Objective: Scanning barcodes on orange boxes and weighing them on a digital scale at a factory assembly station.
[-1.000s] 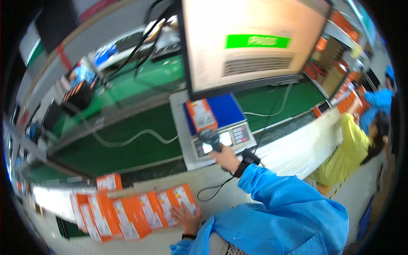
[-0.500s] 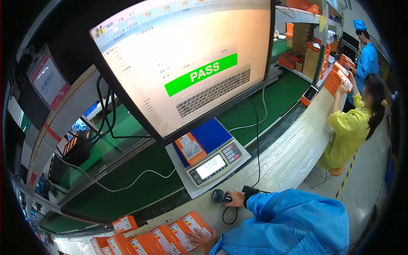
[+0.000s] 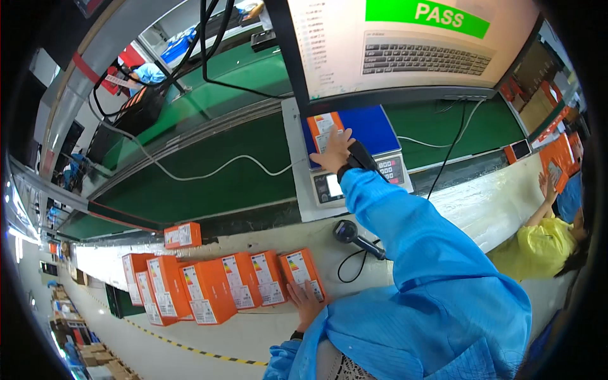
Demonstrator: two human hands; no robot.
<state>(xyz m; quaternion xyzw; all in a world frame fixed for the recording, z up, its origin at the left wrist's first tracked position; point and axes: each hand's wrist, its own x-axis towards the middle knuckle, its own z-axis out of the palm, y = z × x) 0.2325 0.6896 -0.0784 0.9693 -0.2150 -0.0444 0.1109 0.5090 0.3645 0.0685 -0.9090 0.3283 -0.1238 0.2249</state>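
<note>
My right hand (image 3: 335,152) reaches over the scale (image 3: 392,170), fingers spread and touching a small orange-and-white box (image 3: 325,121) on its blue platform. The hand and wrist cover part of the box and the lit display. My left hand (image 3: 306,301) rests on the lower part of an orange box (image 3: 297,266) with a white label, its fingers laid out flat. That box is the rightmost of several similar orange boxes (image 3: 215,291) standing in a row on the bench. A dark handheld scanner (image 3: 356,238) lies on the bench between my two arms, its cable looping beside it.
A large monitor (image 3: 392,98) with a green banner overhangs the scale. Behind lies a green conveyor belt (image 3: 234,183) crossed by a white cable. One orange box (image 3: 182,235) lies behind the row. At right, a person in yellow (image 3: 544,247) handles an orange box (image 3: 557,158).
My right hand has let go of the scanner and moved up to the box on the scale. My left hand stays on the rightmost box of the row. The view has shifted.
</note>
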